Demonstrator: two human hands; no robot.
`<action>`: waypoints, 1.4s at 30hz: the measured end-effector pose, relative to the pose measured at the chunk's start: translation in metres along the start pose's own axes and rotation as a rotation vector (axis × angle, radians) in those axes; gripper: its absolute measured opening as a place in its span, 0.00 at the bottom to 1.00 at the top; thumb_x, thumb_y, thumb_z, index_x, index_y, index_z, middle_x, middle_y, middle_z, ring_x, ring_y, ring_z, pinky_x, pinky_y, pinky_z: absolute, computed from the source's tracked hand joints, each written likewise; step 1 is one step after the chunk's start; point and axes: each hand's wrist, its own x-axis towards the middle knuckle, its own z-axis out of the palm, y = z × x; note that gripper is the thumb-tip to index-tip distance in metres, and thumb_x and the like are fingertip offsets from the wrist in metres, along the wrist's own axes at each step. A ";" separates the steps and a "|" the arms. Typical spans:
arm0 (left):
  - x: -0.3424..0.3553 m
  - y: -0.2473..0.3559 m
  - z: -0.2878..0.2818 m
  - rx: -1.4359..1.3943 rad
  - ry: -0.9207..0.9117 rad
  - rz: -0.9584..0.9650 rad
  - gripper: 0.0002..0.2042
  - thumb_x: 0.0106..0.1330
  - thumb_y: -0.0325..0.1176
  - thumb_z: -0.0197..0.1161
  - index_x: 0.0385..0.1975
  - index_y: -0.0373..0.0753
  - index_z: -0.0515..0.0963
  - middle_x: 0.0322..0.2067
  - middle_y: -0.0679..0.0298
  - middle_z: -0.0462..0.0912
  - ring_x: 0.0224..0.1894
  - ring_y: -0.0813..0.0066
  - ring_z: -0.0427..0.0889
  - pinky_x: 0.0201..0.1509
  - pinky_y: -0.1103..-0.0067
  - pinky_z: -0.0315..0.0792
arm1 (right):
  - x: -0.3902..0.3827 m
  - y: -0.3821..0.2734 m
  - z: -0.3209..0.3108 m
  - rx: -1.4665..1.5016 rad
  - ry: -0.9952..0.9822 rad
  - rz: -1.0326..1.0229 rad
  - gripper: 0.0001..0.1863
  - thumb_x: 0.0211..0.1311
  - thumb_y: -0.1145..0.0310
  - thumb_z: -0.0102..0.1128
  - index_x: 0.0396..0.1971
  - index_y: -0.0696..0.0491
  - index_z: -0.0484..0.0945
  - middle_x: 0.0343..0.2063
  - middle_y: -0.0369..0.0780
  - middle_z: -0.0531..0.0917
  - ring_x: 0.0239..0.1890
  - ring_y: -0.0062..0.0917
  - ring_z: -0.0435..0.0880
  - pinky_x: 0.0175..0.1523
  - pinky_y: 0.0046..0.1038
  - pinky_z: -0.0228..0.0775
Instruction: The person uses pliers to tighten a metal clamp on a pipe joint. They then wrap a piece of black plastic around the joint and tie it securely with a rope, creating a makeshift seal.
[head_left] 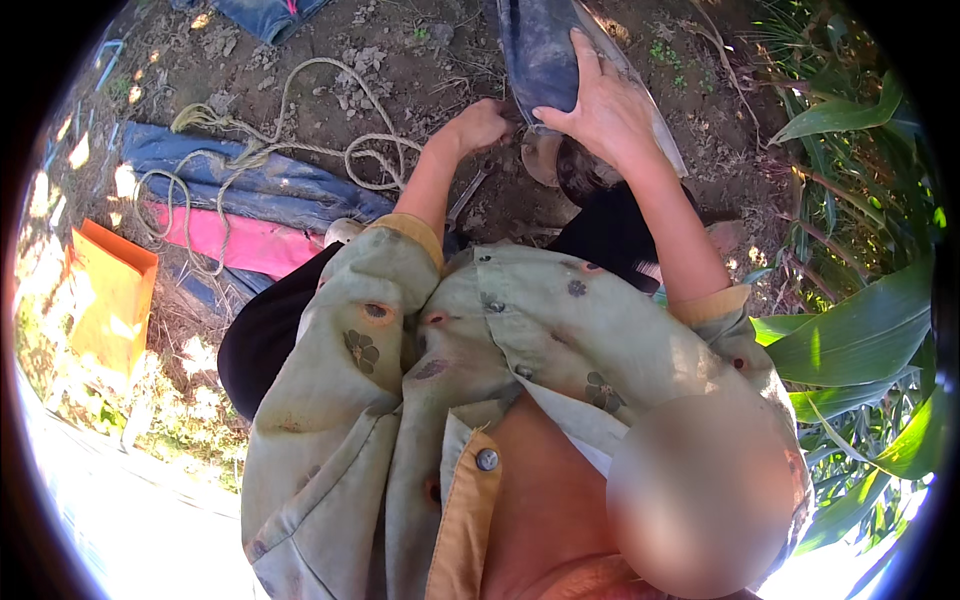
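Cloth (535, 55), dark blue and soiled, under the spread fingers of the right grip (572, 82), running forward from there to the upper rim of view. Right grip laid across from the cloth's right side, thumb and fingers well apart, not closed round anything. Pale greyish strip (661, 130) just right of that same grip, slanting back along the wrist.

Left grip (488, 124) near the cloth's lower end, to the left of the right one, with fingers curled inward; impossible to tell from this angle about anything clasped inside. Narrow metal-looking tool (467, 195) on the soil (440, 65), just behind the left grip, toward the body.

Left of the left grip, loosely looped rope (258, 153) with a frayed end, lying partly over a blue bundle (325, 195). Pink fabric (275, 245) against the bundle's nearer side. Orange bag-like thing (115, 295) farther left and nearer the body, well apart from both grips. Broad-leaved green plants (850, 330) well to the right of the right grip.
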 end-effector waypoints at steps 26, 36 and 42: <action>-0.013 0.037 0.030 -1.140 0.015 -0.012 0.08 0.67 0.24 0.40 0.26 0.39 0.66 0.18 0.71 0.65 0.13 0.88 0.55 0.15 0.86 0.51 | 0.103 0.140 0.061 0.561 -0.811 0.122 0.24 0.58 0.73 0.41 0.55 0.47 0.70 0.27 0.31 0.74 0.25 0.15 0.69 0.27 0.19 0.64; -0.017 0.029 0.027 -1.137 0.005 0.015 0.09 0.67 0.25 0.40 0.26 0.39 0.67 0.19 0.71 0.66 0.15 0.86 0.56 0.17 0.85 0.53 | 0.070 0.137 0.087 0.845 -0.813 0.479 0.19 0.66 0.57 0.45 0.54 0.48 0.69 0.44 0.31 0.75 0.41 0.16 0.72 0.47 0.22 0.65; -0.022 0.034 0.026 -1.092 0.100 0.018 0.09 0.66 0.25 0.40 0.27 0.37 0.68 0.19 0.70 0.66 0.16 0.83 0.59 0.17 0.82 0.56 | 0.075 0.108 0.069 0.769 -0.642 0.479 0.22 0.63 0.64 0.51 0.57 0.51 0.67 0.46 0.34 0.78 0.41 0.18 0.75 0.43 0.24 0.68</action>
